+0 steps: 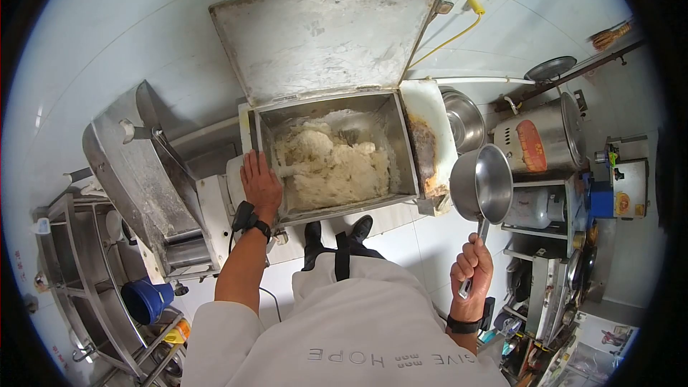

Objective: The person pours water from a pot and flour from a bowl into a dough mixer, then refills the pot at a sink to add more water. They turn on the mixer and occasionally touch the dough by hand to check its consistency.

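My right hand (pixel 473 266) is wrapped round the handle of a metal saucepan (pixel 481 185), held up to the right of the dough mixer. The inside of the pan that shows looks bare. My left hand (pixel 261 182) lies with fingers stretched on the left end of the mixer (pixel 344 213), beside its tub. Pale, lumpy dough (pixel 333 165) fills much of the tub. Behind it the mixer's metal lid (pixel 326 43) stands raised. A wet-looking mixing part may be under the dough, but I cannot make it out.
A dough sheeter (pixel 147 172) stands on the left, above a blue bucket (pixel 147 299). On the right are a metal bowl (pixel 464 120), a large steel pot (pixel 537 136) and crowded shelves. A yellow cable (pixel 448 41) runs from the wall socket behind the lid.
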Motion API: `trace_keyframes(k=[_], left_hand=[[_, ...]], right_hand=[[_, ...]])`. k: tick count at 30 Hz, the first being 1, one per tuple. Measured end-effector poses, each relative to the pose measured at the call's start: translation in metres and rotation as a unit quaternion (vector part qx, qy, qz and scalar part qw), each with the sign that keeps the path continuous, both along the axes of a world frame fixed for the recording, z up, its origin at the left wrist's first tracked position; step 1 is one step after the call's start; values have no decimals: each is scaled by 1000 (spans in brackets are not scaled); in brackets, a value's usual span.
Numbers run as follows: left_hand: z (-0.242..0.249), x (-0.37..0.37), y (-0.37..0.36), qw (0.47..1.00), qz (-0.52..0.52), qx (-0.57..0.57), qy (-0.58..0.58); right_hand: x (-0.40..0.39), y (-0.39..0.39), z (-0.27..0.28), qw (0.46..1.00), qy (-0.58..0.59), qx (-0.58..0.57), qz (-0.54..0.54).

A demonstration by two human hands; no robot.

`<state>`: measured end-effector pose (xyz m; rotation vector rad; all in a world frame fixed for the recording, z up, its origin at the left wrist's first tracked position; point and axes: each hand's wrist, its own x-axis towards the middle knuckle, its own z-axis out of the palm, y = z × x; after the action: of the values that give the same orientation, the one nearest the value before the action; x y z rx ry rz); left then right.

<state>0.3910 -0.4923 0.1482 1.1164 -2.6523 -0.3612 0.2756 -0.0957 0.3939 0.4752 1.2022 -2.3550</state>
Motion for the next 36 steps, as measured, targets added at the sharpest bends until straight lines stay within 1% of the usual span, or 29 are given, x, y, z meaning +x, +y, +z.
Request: trace_keyframes(k=[11,36], left_hand=[[1,0,0,1000,-4,-4,-4],[-11,2,-4,1000,-10,-16,-5]], right_hand=[[-2,-2,1,1000,-4,-16,-1],[-7,-4,6,1000,-1,-4,5]])
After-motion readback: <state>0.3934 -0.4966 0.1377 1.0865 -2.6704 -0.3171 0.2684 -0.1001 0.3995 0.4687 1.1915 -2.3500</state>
